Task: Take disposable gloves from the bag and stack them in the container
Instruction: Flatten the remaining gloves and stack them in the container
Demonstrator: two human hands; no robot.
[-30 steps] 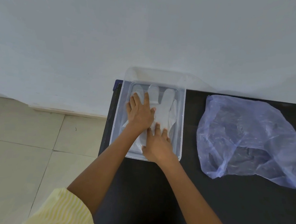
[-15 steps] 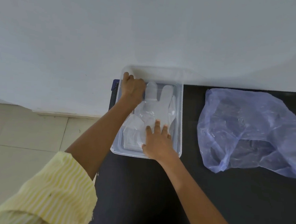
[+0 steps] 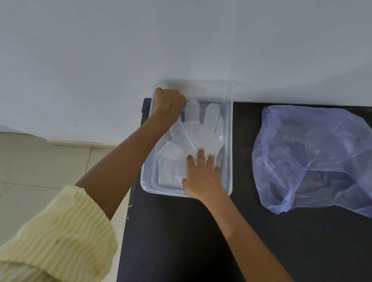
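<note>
A clear plastic container (image 3: 230,144) stands at the left end of the black table. Clear disposable gloves (image 3: 195,132) lie flat inside it, fingers pointing away from me. My left hand (image 3: 167,106) is curled at the container's far left corner, over the top glove's left fingers, and seems to pinch them; its fingertips are hidden. My right hand (image 3: 202,177) presses flat with straight fingers on the glove's near part, by the near right corner. The crumpled bluish plastic bag (image 3: 320,159) lies to the right, apart from both hands.
The black table (image 3: 195,240) ends just left of the container, with tiled floor (image 3: 25,162) below. A white wall (image 3: 187,42) rises directly behind the container and bag. My yellow striped sleeves sit at the bottom of the view.
My left hand has moved from lying flat on the glove's palm to the far left corner and curled there. My right hand stays pressed on the glove's near part.
</note>
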